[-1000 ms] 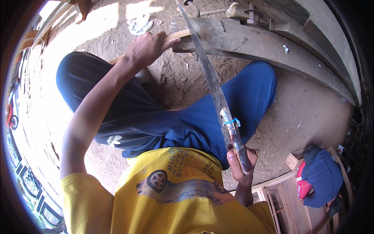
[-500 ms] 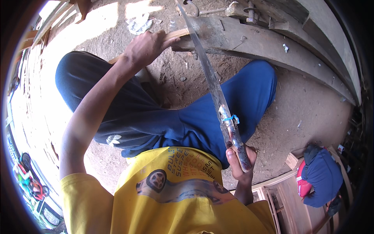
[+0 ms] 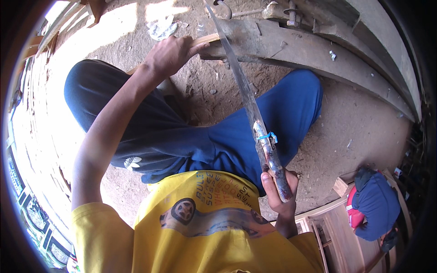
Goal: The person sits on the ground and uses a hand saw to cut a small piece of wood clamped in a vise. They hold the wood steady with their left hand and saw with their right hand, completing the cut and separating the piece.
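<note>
My left hand [image 3: 167, 59] is closed around a thin wooden strip [image 3: 203, 41], whose far end lies over the edge of a thick grey, worn beam [image 3: 296, 50]. A long saw blade [image 3: 236, 70] crosses that end of the strip. My right hand [image 3: 277, 191] grips the saw's handle [image 3: 275, 164], which is mottled metal with blue cord [image 3: 268, 136] tied round it. Beneath both arms are my crossed legs in blue trousers.
More grey beams with a large bolt [image 3: 292, 16] lie top right. Crumpled plastic [image 3: 161, 28] is on the dirt floor [image 3: 350, 127]. A wooden frame [image 3: 341, 232] at bottom right bears a blue and red shape [image 3: 375, 204], cloth or a person. Boards line the bright left side.
The saw and my right hand have shifted slightly forward, away from my body. My left hand is nearly still. A red motorbike seen earlier at the left rim has left view.
</note>
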`<state>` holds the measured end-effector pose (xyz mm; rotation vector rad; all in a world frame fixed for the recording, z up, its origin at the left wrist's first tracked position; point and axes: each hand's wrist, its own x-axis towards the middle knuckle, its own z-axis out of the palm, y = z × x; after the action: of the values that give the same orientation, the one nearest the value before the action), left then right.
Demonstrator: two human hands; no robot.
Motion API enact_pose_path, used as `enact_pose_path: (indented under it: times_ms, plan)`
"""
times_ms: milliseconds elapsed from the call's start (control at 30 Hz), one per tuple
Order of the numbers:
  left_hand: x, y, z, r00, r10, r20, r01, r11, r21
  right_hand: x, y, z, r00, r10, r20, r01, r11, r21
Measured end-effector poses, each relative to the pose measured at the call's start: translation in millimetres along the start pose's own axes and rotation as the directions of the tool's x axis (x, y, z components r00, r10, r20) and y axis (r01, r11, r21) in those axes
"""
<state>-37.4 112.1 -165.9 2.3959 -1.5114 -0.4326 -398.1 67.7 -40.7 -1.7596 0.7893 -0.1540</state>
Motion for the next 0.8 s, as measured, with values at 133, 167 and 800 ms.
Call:
enact_pose_path:
  times_ms: [133, 167, 800]
  plan:
    - [3.4, 5.2, -8.8, 0.998, -0.033, 0.052, 0.038, 0.995, -0.093, -1.8, 1.2, 2.7, 0.999, -0.032, -0.009, 0.032, 0.998, -0.052]
    - [3.5, 5.8, -12.0, 0.996, -0.047, 0.073, 0.054, 0.993, -0.102, -6.3, 2.6, 1.5, 0.999, -0.044, -0.001, 0.044, 0.997, -0.064]
    - [28.2, -37.3, 2.4, 0.982, 0.030, 0.184, -0.038, 0.999, 0.038, -39.1, 14.4, -12.6, 0.985, -0.152, -0.082, 0.140, 0.981, -0.135]
